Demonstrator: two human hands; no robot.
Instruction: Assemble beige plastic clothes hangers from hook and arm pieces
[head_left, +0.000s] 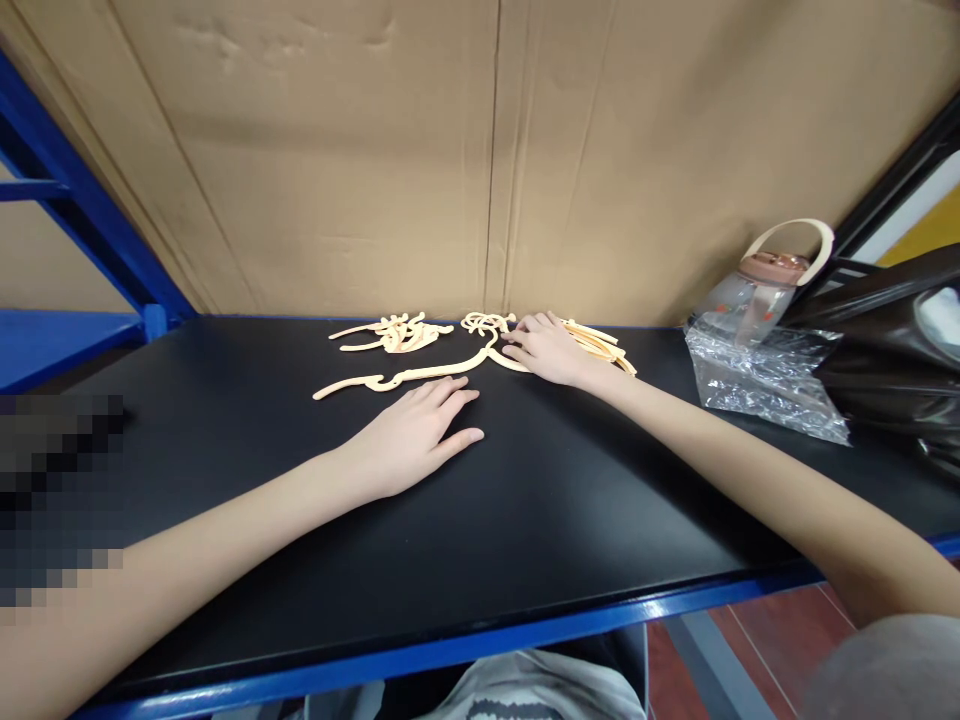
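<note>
A cream plastic clothes hanger (pixel 442 370) lies flat on the black tabletop, its long left arm reaching out to the left. My left hand (pixel 412 430) rests palm down just in front of that arm, fingers stretched and thumb apart, holding nothing. Over the hanger's right side lies my right hand (pixel 551 350), fingers extended; it hides part of the hanger. Behind the hanger's middle sits a small heap of cream hooks (pixel 484 322). Several long cream hanger pieces (pixel 600 345) lie beyond my right hand, and a pile of curved cream pieces (pixel 409 333) is at the back left.
A cardboard wall (pixel 337 180) closes off the back. At the right stand a clear bottle with a handle (pixel 769 285), a crumpled plastic bag (pixel 765 380) and a dark shiny bag (pixel 885 350). A blue metal frame (pixel 480 645) edges the table (pixel 525 530).
</note>
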